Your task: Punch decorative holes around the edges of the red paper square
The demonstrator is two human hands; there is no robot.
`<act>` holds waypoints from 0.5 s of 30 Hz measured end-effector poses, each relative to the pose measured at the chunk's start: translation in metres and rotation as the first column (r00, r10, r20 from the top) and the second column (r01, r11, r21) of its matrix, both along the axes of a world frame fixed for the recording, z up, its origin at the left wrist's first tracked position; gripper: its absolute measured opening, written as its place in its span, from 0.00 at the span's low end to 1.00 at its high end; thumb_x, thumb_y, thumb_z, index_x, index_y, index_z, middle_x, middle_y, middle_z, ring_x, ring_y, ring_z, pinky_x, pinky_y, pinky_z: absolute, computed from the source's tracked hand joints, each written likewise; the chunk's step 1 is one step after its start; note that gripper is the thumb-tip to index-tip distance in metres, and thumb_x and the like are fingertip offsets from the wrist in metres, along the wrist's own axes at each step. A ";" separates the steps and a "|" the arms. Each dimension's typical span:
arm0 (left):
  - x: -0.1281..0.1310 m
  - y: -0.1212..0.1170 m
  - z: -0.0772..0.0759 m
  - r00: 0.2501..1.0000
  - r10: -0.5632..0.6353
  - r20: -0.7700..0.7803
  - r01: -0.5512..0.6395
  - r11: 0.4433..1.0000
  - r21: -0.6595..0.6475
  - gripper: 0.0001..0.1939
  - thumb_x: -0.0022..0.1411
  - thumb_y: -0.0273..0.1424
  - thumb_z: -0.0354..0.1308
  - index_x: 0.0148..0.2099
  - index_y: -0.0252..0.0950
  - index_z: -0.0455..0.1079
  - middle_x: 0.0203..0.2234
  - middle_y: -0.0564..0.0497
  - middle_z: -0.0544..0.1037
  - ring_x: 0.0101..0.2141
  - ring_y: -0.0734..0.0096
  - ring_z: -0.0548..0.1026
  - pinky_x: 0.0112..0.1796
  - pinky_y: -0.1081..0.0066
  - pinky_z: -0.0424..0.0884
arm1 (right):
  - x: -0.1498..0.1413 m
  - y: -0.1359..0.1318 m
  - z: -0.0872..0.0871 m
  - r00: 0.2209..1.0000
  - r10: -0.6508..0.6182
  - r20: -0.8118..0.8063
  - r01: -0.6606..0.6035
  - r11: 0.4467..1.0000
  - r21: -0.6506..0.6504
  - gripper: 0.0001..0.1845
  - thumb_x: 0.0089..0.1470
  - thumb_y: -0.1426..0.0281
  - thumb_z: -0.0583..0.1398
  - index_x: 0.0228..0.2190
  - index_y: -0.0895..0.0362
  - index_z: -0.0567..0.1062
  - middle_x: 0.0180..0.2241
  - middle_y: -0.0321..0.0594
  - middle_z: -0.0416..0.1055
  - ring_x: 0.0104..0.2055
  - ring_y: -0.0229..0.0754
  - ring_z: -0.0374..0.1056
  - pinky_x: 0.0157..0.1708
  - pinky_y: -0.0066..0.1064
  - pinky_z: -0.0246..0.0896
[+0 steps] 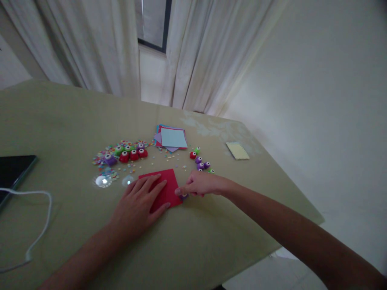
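My left hand (140, 197) lies flat with its fingers spread on a square of red paper (169, 188), holding it against the table. At the paper's right corner, my right hand (196, 184) is closed, its thumb on a small purple paper punch (184, 197). The punch is mostly hidden under the hand, and the paper's edge meets it. Just beyond the right hand stand several more small punches in purple, green and red, among them a purple punch (200, 166) and a red punch (192, 155).
Left of centre, a row of punches, including a red punch (124, 157), stands amid colourful paper confetti (99, 159). Behind is a stack of coloured paper (173, 137); a pale yellow pad (238, 151) lies right. A dark tablet (15, 171) and white cable (48, 209) are left.
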State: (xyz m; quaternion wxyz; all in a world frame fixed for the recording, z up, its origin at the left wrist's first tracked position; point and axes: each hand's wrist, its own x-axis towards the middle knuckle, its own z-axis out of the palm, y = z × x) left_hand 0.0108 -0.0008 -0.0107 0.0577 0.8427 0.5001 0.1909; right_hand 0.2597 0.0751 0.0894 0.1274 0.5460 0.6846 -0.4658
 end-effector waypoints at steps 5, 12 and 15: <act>-0.001 0.000 -0.002 1.000 -0.009 0.009 0.009 1.000 0.012 0.31 0.72 0.48 0.61 0.71 0.41 0.72 0.68 0.40 0.74 0.63 0.40 0.73 0.60 0.41 0.69 | 0.012 0.000 -0.013 0.997 -0.041 -0.068 0.048 0.994 0.102 0.28 0.51 0.47 0.74 0.22 0.56 0.74 0.18 0.28 0.68 0.23 0.35 0.61 0.24 0.28 0.49; -0.003 0.000 -0.004 1.000 -0.022 0.021 0.022 0.999 0.028 0.30 0.73 0.47 0.60 0.72 0.42 0.70 0.69 0.41 0.73 0.63 0.42 0.72 0.61 0.43 0.68 | 0.024 0.002 -0.009 0.987 -0.129 0.096 0.082 0.917 0.390 0.16 0.64 0.59 0.69 0.30 0.57 0.80 0.25 0.36 0.78 0.30 0.41 0.73 0.29 0.29 0.55; -0.004 0.000 -0.005 0.999 -0.033 0.025 0.033 0.999 0.036 0.31 0.73 0.48 0.60 0.72 0.42 0.70 0.69 0.42 0.73 0.64 0.43 0.72 0.62 0.44 0.68 | 0.018 0.001 0.003 0.927 -0.179 0.330 -0.064 0.791 0.608 0.12 0.64 0.59 0.68 0.36 0.55 0.82 0.34 0.43 0.83 0.38 0.49 0.78 0.32 0.32 0.56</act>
